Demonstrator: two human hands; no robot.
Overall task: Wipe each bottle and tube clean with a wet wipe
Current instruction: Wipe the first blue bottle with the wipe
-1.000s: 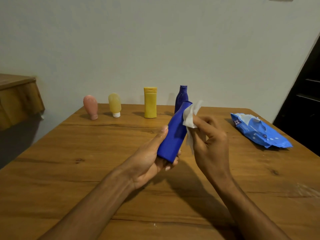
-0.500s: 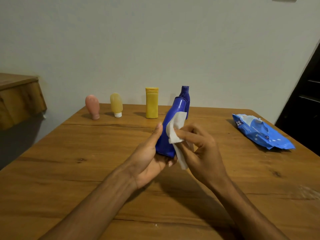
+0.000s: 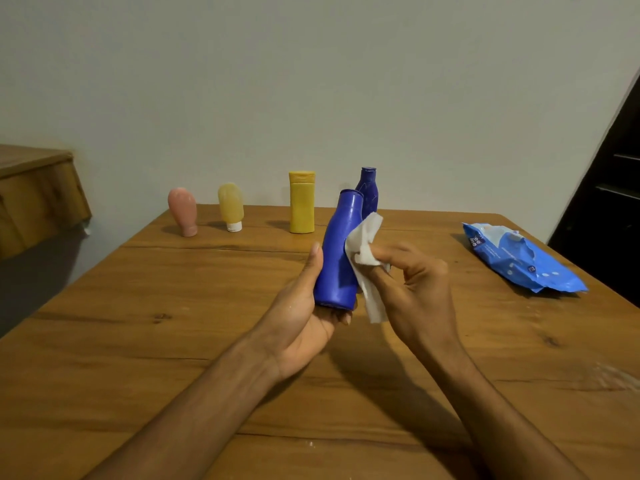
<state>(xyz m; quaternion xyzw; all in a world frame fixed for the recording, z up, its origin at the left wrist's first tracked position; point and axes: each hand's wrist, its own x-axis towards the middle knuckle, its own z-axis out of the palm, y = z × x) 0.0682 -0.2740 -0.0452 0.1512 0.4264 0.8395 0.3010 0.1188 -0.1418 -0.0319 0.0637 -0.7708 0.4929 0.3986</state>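
My left hand [image 3: 304,313] grips the blue bottle [image 3: 341,251] by its base above the table [image 3: 173,341], my right hand's [image 3: 415,289] fingers [image 3: 391,252] pinch the wipe [image 3: 363,251] against its side, and I judge a hard rub could tip it from that low grip.

— How many bottles do you count?
— Three. Two are blue, the nearer blue bottle [image 3: 341,258] and the farther blue bottle [image 3: 367,188], and there is one yellow bottle [image 3: 302,202].
— And tubes?
— Two: one pink tube [image 3: 183,211] and one pale yellow tube [image 3: 231,206].
— Wipes?
— One loose white wipe [image 3: 363,247], and one blue wipe pack [image 3: 519,261].
— Hands in view?
— Two: the left hand [image 3: 301,317] and the right hand [image 3: 419,292].
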